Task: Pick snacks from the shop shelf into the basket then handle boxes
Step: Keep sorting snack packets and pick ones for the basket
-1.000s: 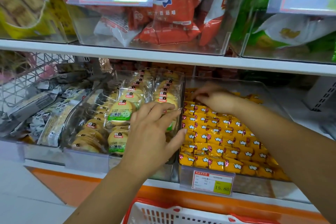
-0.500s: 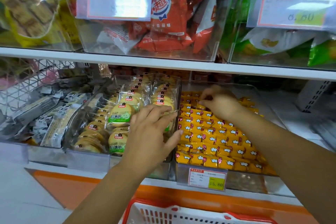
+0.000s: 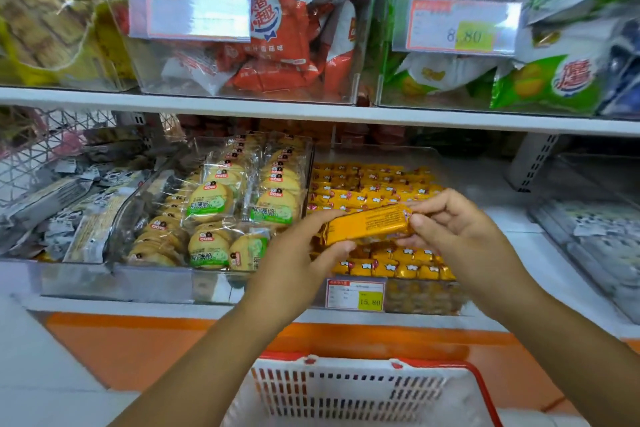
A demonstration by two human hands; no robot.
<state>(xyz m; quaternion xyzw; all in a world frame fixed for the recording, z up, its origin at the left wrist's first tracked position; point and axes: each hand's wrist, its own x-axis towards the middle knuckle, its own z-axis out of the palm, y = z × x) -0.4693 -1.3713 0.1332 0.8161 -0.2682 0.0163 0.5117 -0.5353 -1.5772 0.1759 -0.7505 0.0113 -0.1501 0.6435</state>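
My left hand and right hand each pinch an end of one orange snack packet, held level above the front edge of its clear bin, over the basket.

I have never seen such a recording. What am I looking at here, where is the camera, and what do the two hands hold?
There is no machine: these are a person's bare hands, filmed by a camera worn on the head, which looks forward and down. The left hand and the right hand each grip one end of an orange packet with curled fingers. Behind it, on the shop shelf, a clear bin holds more such packets; beside it lie round biscuit packs. A red-rimmed basket is below the hands.
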